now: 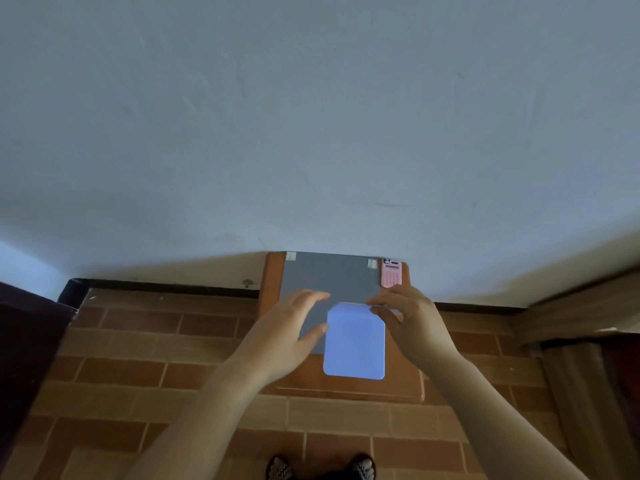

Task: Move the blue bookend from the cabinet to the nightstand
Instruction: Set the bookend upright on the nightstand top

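Blue bookend (355,341) sits over the near edge of a gray mat (329,275) on a small wooden worktop (346,389). The right hand (412,320) pinches its upper right corner, and the left hand (287,327) hovers beside it, fingers loose. Whether this is pick-up or set-down, I cannot tell. Either way, the next move should avoid the pink calculator (391,273) behind.

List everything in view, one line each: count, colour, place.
bookend: one, pale blue, over the wooden top's front
wooden top: one, orange-brown, against the wall
mat: one, grey, taped on the wooden top
calculator: one, pink, wooden top's back right corner
floor: brown brick-pattern tiles
wall: pale
sandals: two, dark, bottom edge
left hand: fingers straight, at the bookend's left edge
right hand: pinches the bookend's top right corner
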Motion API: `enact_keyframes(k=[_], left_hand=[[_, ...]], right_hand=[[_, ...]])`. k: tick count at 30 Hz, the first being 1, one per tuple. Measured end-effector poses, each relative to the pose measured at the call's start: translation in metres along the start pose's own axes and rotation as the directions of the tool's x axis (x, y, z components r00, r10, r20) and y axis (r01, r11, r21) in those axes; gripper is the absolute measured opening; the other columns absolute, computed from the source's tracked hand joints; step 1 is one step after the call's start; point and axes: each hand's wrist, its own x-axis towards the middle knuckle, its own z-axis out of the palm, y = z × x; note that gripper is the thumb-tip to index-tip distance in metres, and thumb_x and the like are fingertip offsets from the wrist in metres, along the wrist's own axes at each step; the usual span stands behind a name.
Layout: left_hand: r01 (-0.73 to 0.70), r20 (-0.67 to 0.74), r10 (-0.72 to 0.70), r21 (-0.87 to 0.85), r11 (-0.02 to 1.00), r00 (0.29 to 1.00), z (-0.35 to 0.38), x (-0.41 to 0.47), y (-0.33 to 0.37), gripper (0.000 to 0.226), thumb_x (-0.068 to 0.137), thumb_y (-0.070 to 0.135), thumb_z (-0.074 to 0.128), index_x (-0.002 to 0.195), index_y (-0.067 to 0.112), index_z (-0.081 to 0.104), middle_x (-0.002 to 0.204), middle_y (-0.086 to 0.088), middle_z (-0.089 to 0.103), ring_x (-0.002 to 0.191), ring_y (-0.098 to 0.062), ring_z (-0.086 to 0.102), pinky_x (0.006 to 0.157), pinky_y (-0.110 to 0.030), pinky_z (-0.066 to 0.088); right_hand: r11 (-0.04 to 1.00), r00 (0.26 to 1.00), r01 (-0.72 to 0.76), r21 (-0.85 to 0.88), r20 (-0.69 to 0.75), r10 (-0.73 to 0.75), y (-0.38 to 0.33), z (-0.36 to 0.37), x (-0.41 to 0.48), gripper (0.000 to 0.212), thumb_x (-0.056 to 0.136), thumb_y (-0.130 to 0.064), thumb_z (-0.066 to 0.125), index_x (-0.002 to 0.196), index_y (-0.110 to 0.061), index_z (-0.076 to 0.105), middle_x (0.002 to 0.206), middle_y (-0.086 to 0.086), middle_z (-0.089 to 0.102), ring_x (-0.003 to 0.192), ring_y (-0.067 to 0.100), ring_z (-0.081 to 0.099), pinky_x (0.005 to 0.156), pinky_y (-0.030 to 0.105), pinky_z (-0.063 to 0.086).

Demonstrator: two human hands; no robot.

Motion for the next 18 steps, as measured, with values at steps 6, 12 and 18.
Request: enact_keyframes(k=[6, 12, 18], left_hand=[[0.033, -0.062, -0.032, 0.019, 0.999, 0.998, 0.043, 0.054, -0.05, 0.045, 0.092, 0.038, 0.047, 0.135, 0.033, 0.034, 0.141, 0.015, 0.036, 0.128, -0.005, 0.036, 0.099, -0.022, 0.034], [0.008, -0.083, -0.002, 0.068, 0.998, 0.997, 0.098, 0.101, -0.105, 0.045, 0.091, 0.037, 0.048, 0.135, 0.03, 0.036, 0.14, 0.011, 0.039, 0.127, -0.009, 0.039, 0.099, -0.029, 0.039], [-0.042, -0.078, 0.052, 0.117, 0.992, 0.996, 0.156, 0.128, -0.158, 0.04, 0.092, 0.036, 0.049, 0.131, 0.031, 0.04, 0.136, 0.013, 0.042, 0.12, -0.008, 0.045, 0.09, -0.023, 0.041]], right_hand=[[0.999, 0.999, 0.031, 0.033, 0.025, -0.032, 0.06, 0.044, 0.055, 0.014, 0.085, -0.011, 0.06, 0.092, -0.016, 0.071, 0.086, 0.0, 0.065, 0.083, 0.014, 0.051, 0.07, 0.023, 0.04], [0.992, 0.992, 0.124, 0.0, -0.026, -0.124, 0.118, 0.092, 0.097, 0.013, 0.084, -0.009, 0.062, 0.091, -0.016, 0.071, 0.084, -0.001, 0.066, 0.084, 0.02, 0.056, 0.074, 0.012, 0.034], [0.977, 0.966, 0.213, -0.031, -0.144, -0.215, 0.156, 0.132, 0.122, 0.013, 0.085, -0.009, 0.06, 0.091, -0.017, 0.07, 0.084, -0.002, 0.064, 0.08, 0.018, 0.054, 0.069, 0.01, 0.035]])
